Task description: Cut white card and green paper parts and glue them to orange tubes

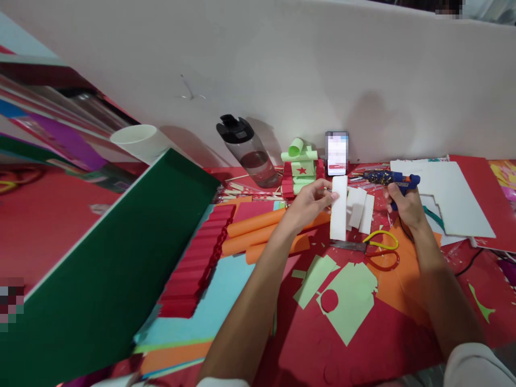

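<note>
My left hand (310,204) pinches the edge of a white strip of card or foam board (338,209), which stands roughly upright. In my right hand (407,204) is a blue glue gun (387,178), its nozzle pointing left towards the strip but apart from it. More white pieces (360,208) lie between the two hands. Just below the strip rest scissors (374,247) with yellow and red handles. Behind my left hand sits a green and red paper model (301,169) with a star on it. A phone (337,153) with a lit screen leans against the wall.
Orange paper rolls (258,236), folded red paper (197,263) and light-green scraps (349,301) cover the table. A water bottle (252,156) stands by the wall. On the left a large dark-green board (108,263) slants upward. White boards (455,199) lie at right, near a black cord (470,262).
</note>
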A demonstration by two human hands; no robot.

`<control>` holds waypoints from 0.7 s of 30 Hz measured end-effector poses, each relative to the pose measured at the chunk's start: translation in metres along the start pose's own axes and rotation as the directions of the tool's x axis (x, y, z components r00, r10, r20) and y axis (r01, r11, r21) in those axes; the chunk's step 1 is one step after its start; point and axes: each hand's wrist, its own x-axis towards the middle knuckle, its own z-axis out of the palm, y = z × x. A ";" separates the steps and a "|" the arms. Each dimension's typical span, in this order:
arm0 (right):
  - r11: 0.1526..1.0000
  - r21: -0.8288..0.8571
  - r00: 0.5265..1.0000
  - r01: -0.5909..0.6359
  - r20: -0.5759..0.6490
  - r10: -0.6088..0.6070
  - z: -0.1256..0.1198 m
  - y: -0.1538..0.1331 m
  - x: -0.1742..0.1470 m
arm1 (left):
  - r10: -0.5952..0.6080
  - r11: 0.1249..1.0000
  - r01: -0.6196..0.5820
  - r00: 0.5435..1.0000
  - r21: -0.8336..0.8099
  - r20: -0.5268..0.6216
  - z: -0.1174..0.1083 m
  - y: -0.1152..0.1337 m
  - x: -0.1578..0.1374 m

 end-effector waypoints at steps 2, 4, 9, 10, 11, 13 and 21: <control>1.000 0.021 1.000 0.000 0.015 -0.001 0.000 0.000 0.000 | 0.004 1.000 -0.004 1.000 0.002 0.001 0.001 0.000 0.000; 1.000 0.022 0.999 0.013 0.031 -0.013 0.000 0.000 -0.001 | 0.007 1.000 -0.007 1.000 0.000 0.002 0.001 0.001 0.000; 1.000 -0.001 0.999 0.027 0.039 -0.027 0.002 0.000 0.000 | 0.006 1.000 -0.007 1.000 -0.017 -0.005 0.004 0.003 -0.001; 1.000 -0.003 0.999 0.023 0.032 -0.023 0.002 0.001 0.000 | 0.007 1.000 -0.007 1.000 -0.020 -0.003 0.004 0.004 -0.002; 1.000 -0.002 1.000 0.018 0.023 -0.018 0.003 0.002 0.001 | 0.007 1.000 -0.007 1.000 -0.025 0.000 0.004 0.004 -0.002; 1.000 0.012 1.000 0.011 0.005 -0.011 0.004 0.005 0.002 | 0.007 0.999 -0.007 1.000 -0.041 0.007 0.005 0.005 -0.002; 1.000 -0.006 1.000 0.016 0.024 -0.016 0.002 0.004 0.000 | 0.019 0.995 -0.020 1.000 -0.099 -0.019 0.008 0.006 -0.004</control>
